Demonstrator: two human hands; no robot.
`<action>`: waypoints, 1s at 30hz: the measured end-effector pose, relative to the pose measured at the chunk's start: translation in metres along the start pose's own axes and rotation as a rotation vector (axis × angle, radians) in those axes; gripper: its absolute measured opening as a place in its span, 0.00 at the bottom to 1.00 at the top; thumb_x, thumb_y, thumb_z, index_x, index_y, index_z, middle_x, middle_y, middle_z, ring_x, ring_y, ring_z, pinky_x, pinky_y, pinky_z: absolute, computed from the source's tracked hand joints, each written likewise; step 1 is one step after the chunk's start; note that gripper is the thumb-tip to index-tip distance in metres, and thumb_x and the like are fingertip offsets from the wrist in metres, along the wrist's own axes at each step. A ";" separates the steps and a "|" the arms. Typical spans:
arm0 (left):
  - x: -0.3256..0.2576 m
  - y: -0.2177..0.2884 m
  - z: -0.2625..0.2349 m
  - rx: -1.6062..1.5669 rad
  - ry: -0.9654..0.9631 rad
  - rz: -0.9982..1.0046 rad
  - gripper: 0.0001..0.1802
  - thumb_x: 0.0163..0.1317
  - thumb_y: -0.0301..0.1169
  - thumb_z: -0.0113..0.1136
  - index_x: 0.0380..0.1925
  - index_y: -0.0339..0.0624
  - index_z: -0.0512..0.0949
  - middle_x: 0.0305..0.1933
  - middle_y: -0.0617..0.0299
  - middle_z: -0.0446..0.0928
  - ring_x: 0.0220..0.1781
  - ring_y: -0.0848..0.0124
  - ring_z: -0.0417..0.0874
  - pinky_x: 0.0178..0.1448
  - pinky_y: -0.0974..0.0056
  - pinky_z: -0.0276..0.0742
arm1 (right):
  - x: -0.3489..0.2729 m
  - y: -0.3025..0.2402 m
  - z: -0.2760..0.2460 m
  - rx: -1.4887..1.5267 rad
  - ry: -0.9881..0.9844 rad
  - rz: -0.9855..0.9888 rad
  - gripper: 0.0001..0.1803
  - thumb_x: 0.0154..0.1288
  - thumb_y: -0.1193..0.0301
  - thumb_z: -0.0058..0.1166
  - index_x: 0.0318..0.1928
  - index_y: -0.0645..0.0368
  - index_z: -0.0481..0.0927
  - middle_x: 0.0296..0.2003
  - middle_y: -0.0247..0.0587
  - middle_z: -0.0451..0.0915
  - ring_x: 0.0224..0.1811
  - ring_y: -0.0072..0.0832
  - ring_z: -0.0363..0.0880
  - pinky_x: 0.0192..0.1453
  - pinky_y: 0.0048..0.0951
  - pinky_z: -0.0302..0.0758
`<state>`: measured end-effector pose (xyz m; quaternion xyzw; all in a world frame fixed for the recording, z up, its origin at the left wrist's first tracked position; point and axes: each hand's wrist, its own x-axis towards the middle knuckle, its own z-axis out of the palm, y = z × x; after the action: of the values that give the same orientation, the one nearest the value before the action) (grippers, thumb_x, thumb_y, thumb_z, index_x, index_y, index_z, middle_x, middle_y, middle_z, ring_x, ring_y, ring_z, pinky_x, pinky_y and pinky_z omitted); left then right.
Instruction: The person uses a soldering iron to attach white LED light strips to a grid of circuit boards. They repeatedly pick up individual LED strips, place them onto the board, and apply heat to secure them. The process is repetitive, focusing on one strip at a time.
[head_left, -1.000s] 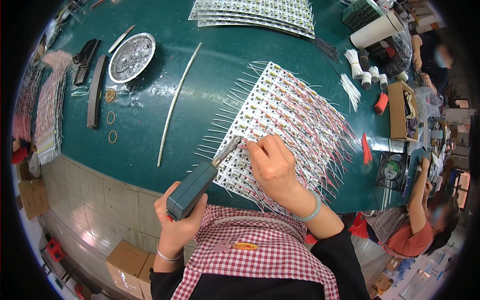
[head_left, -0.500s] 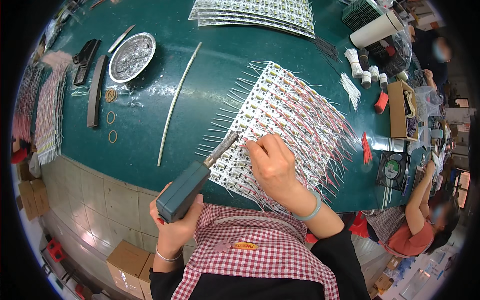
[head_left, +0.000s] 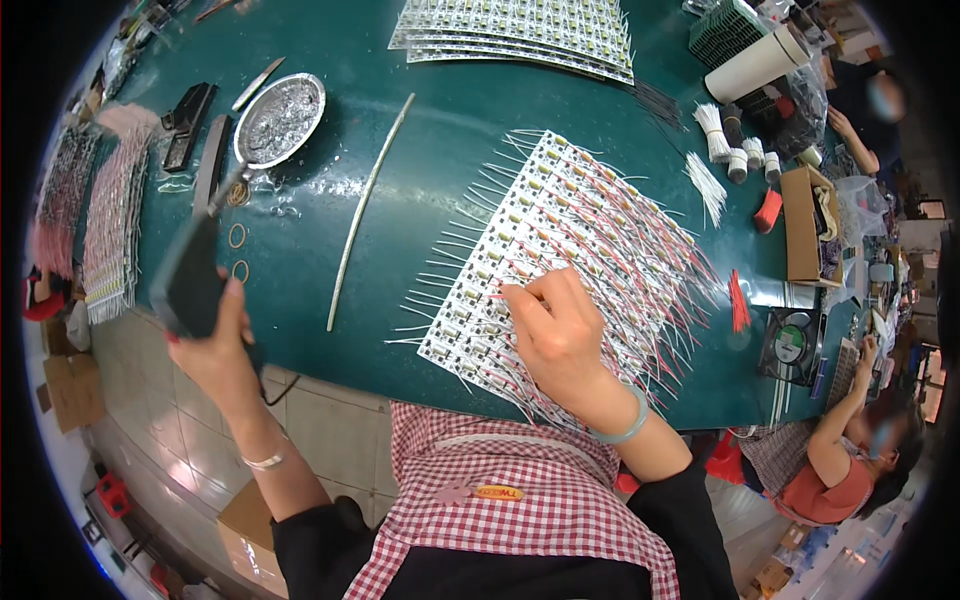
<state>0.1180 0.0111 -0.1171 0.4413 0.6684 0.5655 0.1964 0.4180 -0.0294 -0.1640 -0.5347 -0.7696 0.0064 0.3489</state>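
My left hand [head_left: 220, 362] is wrapped round the dark green handle of a soldering iron [head_left: 192, 278], slightly blurred. The iron's metal tip touches or nearly touches the near edge of a tilted metal bowl [head_left: 322, 98] holding silvery lumps. To the right, a panel of small white circuit boards [head_left: 462, 322] lies slanted on the table. White wires stick out along its left side, and many red and white wires cover its right part. My right hand [head_left: 560, 328] rests over the panel, thumb and forefinger pinching a thin red wire [head_left: 497, 295].
A thin pale rod [head_left: 370, 200] lies on the green table [head_left: 300, 330] between bowl and panel. Rubber bands [head_left: 238, 236] sit near the iron. More board panels [head_left: 515, 38] are stacked at the back. Wire bundles [head_left: 708, 190] and a fan [head_left: 792, 342] stand right; two people work there.
My left hand has swung the soldering iron left and away from the panel to the bowl, which now looks tipped. My right hand stays at the panel, still pinching.
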 end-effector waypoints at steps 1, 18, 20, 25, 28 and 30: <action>-0.011 -0.005 0.000 -0.002 -0.035 -0.051 0.12 0.57 0.20 0.66 0.42 0.32 0.80 0.35 0.62 0.81 0.22 0.81 0.73 0.23 0.75 0.63 | 0.000 -0.001 -0.003 -0.003 0.008 -0.004 0.10 0.48 0.80 0.60 0.35 0.62 0.82 0.26 0.36 0.69 0.29 0.31 0.71 0.28 0.32 0.67; -0.114 0.013 -0.009 -0.020 -0.650 -0.019 0.11 0.48 0.16 0.68 0.34 0.28 0.81 0.34 0.54 0.82 0.31 0.71 0.82 0.34 0.69 0.76 | -0.009 -0.013 0.004 0.026 -0.084 0.039 0.08 0.51 0.82 0.61 0.34 0.64 0.81 0.24 0.39 0.66 0.27 0.33 0.68 0.26 0.33 0.66; -0.114 0.013 -0.008 -0.009 -0.661 0.001 0.11 0.48 0.16 0.67 0.33 0.28 0.81 0.34 0.55 0.81 0.30 0.72 0.81 0.34 0.69 0.75 | -0.009 -0.013 0.004 0.020 -0.090 0.035 0.06 0.52 0.81 0.60 0.33 0.65 0.81 0.25 0.39 0.66 0.28 0.34 0.68 0.26 0.33 0.66; -0.113 0.013 -0.005 -0.013 -0.664 -0.006 0.09 0.48 0.16 0.68 0.32 0.30 0.80 0.32 0.57 0.80 0.29 0.72 0.80 0.33 0.69 0.73 | -0.008 -0.015 0.004 0.003 -0.096 0.034 0.05 0.52 0.81 0.61 0.33 0.65 0.81 0.25 0.39 0.66 0.28 0.34 0.68 0.26 0.33 0.66; -0.111 0.013 -0.004 0.033 -0.673 0.100 0.09 0.48 0.17 0.68 0.31 0.31 0.80 0.30 0.58 0.79 0.27 0.74 0.78 0.31 0.70 0.71 | -0.007 -0.016 0.003 0.008 -0.098 0.036 0.06 0.52 0.81 0.61 0.32 0.65 0.81 0.25 0.39 0.66 0.28 0.34 0.68 0.26 0.33 0.66; -0.110 0.014 -0.004 0.032 -0.683 0.050 0.08 0.49 0.17 0.68 0.30 0.31 0.80 0.29 0.59 0.78 0.26 0.75 0.77 0.30 0.70 0.70 | -0.009 -0.015 0.004 0.012 -0.097 0.042 0.09 0.50 0.83 0.63 0.35 0.64 0.81 0.24 0.38 0.66 0.26 0.33 0.68 0.26 0.34 0.66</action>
<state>0.1789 -0.0815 -0.1286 0.6245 0.5617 0.3795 0.3879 0.4054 -0.0415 -0.1657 -0.5477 -0.7743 0.0442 0.3139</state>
